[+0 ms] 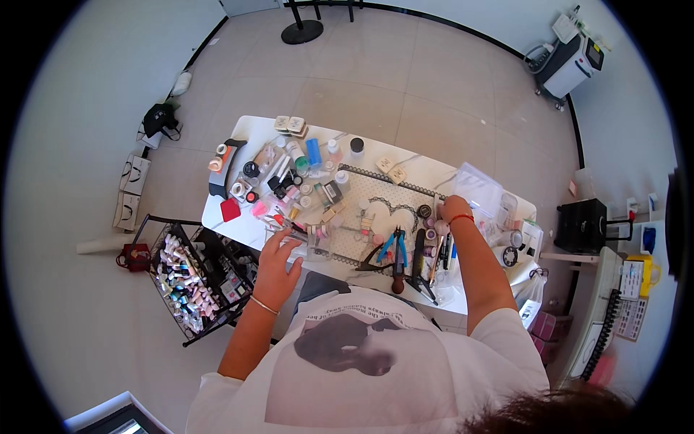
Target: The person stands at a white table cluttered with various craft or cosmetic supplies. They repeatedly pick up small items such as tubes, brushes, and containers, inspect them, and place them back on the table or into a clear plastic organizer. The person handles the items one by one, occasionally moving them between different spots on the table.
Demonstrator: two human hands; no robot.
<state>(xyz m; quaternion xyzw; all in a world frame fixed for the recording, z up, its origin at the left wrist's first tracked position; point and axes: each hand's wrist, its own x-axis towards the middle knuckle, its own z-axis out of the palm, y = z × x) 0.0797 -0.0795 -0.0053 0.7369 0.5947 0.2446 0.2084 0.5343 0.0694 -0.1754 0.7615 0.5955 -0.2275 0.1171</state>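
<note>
Above the front left edge of a marble-patterned table [428, 164] is my left hand [280, 268], fingers spread, with nothing seen in it. Its fingertips are near metal tools and a clear box of small round pots [317, 232]. My right hand [454, 208] reaches to the right side of a dotted mat with black lace trim [355, 192]; its fingers are bent down and what they touch is hidden. Beside it are small jars [424, 211] and pens [444, 253]. Between the hands lie blue-handled pliers [399, 247] and a wooden-handled tool [398, 283].
Bottles and jars crowd the table's left half, near a grey and black nail lamp [221, 176]. Clear plastic boxes [480, 190] and bags lie at the right. A black wire cart [187, 219] full of small bottles stands at the left. A wheeled machine [569, 68] stands far right.
</note>
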